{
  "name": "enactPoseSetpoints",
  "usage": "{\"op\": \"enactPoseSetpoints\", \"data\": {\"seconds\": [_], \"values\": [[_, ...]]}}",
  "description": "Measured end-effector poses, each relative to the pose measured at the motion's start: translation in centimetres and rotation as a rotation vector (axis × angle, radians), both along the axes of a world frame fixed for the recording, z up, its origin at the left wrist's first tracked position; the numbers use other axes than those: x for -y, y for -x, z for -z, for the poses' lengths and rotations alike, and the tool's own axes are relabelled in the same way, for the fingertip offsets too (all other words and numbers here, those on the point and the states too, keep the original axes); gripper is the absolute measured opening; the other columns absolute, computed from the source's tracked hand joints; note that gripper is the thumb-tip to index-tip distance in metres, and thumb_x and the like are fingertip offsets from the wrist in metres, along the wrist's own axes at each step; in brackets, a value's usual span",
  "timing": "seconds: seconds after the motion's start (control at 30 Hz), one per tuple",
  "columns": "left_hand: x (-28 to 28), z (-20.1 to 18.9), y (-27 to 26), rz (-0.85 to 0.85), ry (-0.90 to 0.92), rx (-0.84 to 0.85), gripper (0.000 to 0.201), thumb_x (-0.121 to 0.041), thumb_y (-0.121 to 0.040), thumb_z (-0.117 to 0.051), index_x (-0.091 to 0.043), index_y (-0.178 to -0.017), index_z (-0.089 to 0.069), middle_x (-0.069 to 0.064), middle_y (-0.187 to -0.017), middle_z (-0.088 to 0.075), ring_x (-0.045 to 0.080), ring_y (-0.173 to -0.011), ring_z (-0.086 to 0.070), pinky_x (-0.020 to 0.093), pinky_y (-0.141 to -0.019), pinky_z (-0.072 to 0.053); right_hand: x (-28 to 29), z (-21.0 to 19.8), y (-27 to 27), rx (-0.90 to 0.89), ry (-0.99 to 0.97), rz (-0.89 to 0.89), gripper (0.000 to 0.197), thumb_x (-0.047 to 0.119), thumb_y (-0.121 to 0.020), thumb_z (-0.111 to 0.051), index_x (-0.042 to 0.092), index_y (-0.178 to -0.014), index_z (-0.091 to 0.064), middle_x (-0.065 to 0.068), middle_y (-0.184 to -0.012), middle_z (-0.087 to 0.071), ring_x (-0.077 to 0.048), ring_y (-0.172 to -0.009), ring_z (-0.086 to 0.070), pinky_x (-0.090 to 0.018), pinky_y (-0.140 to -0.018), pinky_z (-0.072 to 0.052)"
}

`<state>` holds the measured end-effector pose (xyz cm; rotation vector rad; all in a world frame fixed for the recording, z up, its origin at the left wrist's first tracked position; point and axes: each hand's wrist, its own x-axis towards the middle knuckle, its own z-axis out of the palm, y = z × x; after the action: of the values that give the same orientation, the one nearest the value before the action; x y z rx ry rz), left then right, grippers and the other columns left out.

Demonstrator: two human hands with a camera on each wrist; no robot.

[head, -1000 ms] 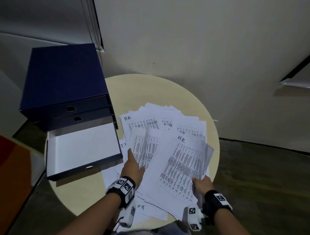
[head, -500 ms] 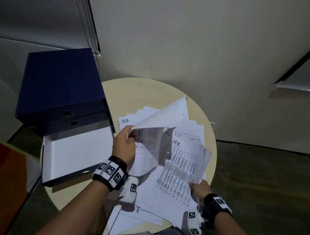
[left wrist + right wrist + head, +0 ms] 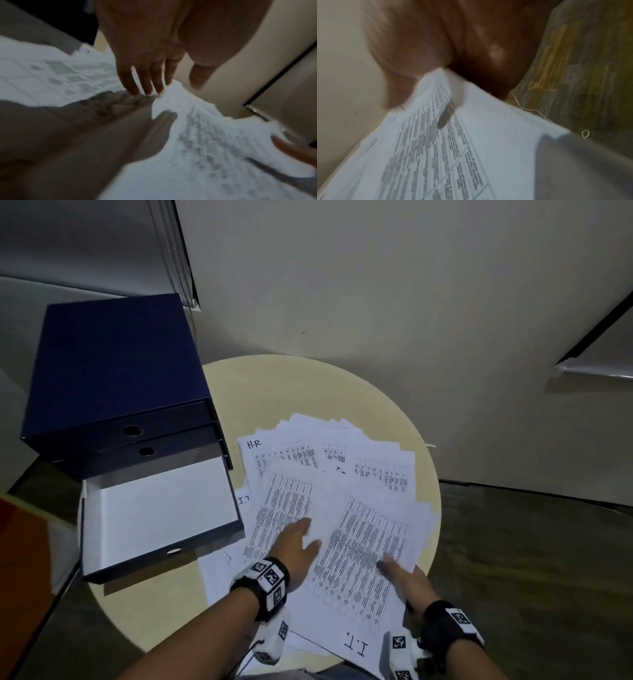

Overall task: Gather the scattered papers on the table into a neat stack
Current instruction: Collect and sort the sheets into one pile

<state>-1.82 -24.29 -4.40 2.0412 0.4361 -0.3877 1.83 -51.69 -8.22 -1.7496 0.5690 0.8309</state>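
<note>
Several white printed papers point(image 3: 342, 508), some marked "HR" or "I.T.", lie fanned and overlapping on the round beige table point(image 3: 291, 392). My left hand point(image 3: 301, 539) rests flat on the pile's near middle, fingers straight, and in the left wrist view its fingertips point(image 3: 145, 92) touch the sheets point(image 3: 205, 148). My right hand point(image 3: 400, 573) is at the pile's near right edge. Its thumb lies on top of the upper sheets. In the right wrist view the corner of the papers point(image 3: 453, 155) runs in under the thumb point(image 3: 399, 78). The fingers below are hidden.
A dark blue drawer box point(image 3: 113, 371) stands on the table's left side. Its bottom drawer point(image 3: 161, 508) is pulled out, white inside, right beside the papers. A wall rises close behind the table, and dark floor point(image 3: 531, 559) lies to the right.
The left hand, which had lifted a sheet half a second ago, has laid it back on the pile and now rests flat on it. The right hand stayed at the near right edge.
</note>
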Motion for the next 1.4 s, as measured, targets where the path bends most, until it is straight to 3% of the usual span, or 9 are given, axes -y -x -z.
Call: {"op": "enactPoseSetpoints", "data": {"seconds": [0.1, 0.2, 0.3, 0.47, 0.63, 0.77, 1.0, 1.2, 1.4], "values": [[-2.5, 1.3, 0.0, -0.142, -0.389, -0.023, 0.063, -0.041, -0.095, -0.050, -0.018, -0.150, -0.029, 0.005, -0.159, -0.024, 0.029, -0.142, -0.030, 0.044, -0.117, -0.026, 0.5, 0.8, -0.3, 0.051, 0.152, -0.062, 0.132, 0.066, -0.072, -0.075, 0.004, -0.158, 0.003, -0.025, -0.144, -0.049, -0.029, -0.100, -0.066, -0.025, -0.069, -0.054], [-4.8, 1.8, -0.4, -0.228, -0.365, -0.200, 0.086, -0.044, -0.093, -0.054, -0.013, -0.155, -0.002, 0.008, -0.164, -0.010, 0.040, -0.139, -0.033, 0.049, -0.116, -0.026, 1.0, 2.5, -0.9, 0.069, 0.196, -0.087, 0.126, 0.052, -0.075, -0.081, 0.005, -0.159, -0.001, -0.018, -0.151, -0.044, -0.033, -0.117, -0.057, -0.039, -0.093, -0.048], [-4.7, 1.9, -1.3, -0.214, -0.381, -0.259, 0.091, -0.047, -0.092, -0.053, -0.012, -0.155, 0.004, 0.010, -0.162, -0.016, 0.039, -0.137, -0.038, 0.050, -0.113, -0.028, 0.9, 1.9, -1.0, 0.052, 0.156, -0.097, 0.110, 0.047, -0.069, -0.087, 0.005, -0.152, -0.028, -0.002, -0.097, -0.055, -0.020, -0.079, -0.054, -0.038, -0.084, -0.041], [-4.3, 1.7, -3.1, -0.266, -0.307, -0.230, 0.050, -0.043, -0.093, -0.048, -0.008, -0.129, -0.047, 0.016, -0.128, -0.057, 0.034, -0.113, -0.058, 0.045, -0.096, -0.048, 0.4, 0.4, -0.6, 0.093, 0.098, -0.065, 0.077, 0.014, -0.095, -0.067, 0.003, -0.156, -0.021, -0.015, -0.155, -0.040, -0.038, -0.138, -0.044, -0.044, -0.110, -0.040], [-3.7, -0.3, -3.6, -0.290, -0.329, -0.132, 0.028, -0.026, -0.097, -0.046, -0.008, -0.118, -0.053, 0.017, -0.116, -0.058, 0.034, -0.101, -0.060, 0.034, -0.078, -0.045, 0.6, 1.7, -0.5, 0.068, 0.128, -0.038, 0.088, 0.029, -0.089, -0.073, 0.004, -0.156, -0.022, -0.014, -0.138, -0.054, -0.037, -0.124, -0.054, -0.038, -0.090, -0.049], [-3.1, -3.8, -3.6, -0.299, -0.249, 0.098, 0.007, -0.019, -0.099, -0.046, -0.013, -0.101, -0.045, 0.013, -0.088, -0.064, 0.028, -0.069, -0.061, 0.034, -0.062, -0.052, 0.5, 1.8, -0.8, 0.064, 0.123, -0.043, 0.084, 0.029, -0.089, -0.072, 0.006, -0.156, -0.026, -0.012, -0.157, -0.040, -0.036, -0.138, -0.045, -0.048, -0.110, -0.042], [-4.8, -12.4, -3.9, -0.178, -0.261, 0.689, 0.028, -0.002, -0.085, -0.060, -0.023, -0.104, -0.061, 0.003, -0.079, -0.069, 0.023, -0.066, -0.059, 0.028, -0.056, -0.040, 0.3, 1.2, -0.8, 0.057, 0.108, -0.034, 0.075, 0.022, -0.090, -0.070, 0.008, -0.153, -0.032, -0.008, -0.155, -0.043, -0.034, -0.138, -0.046, -0.048, -0.113, -0.039], [-5.2, -15.9, -4.5, -0.571, 0.595, 0.729, 0.022, -0.002, -0.097, -0.052, -0.014, -0.102, -0.070, -0.020, -0.080, -0.072, -0.007, -0.076, -0.066, 0.012, -0.071, -0.054, 0.0, 0.6, -0.6, 0.048, 0.095, 0.026, 0.066, 0.011, -0.094, -0.066, 0.001, -0.150, -0.034, -0.014, -0.147, -0.052, -0.036, -0.130, -0.053, -0.047, -0.108, -0.043], [-5.5, -12.5, -4.5, -0.590, 0.370, 0.507, 0.050, -0.034, -0.095, -0.054, -0.020, -0.143, -0.042, -0.003, -0.136, -0.057, 0.009, -0.120, -0.054, 0.024, -0.104, -0.043, -0.3, -0.2, -0.6, 0.056, 0.065, 0.055, 0.096, 0.037, -0.084, -0.072, 0.001, -0.156, -0.020, -0.016, -0.156, -0.040, -0.036, -0.138, -0.045, -0.045, -0.111, -0.040]]}}
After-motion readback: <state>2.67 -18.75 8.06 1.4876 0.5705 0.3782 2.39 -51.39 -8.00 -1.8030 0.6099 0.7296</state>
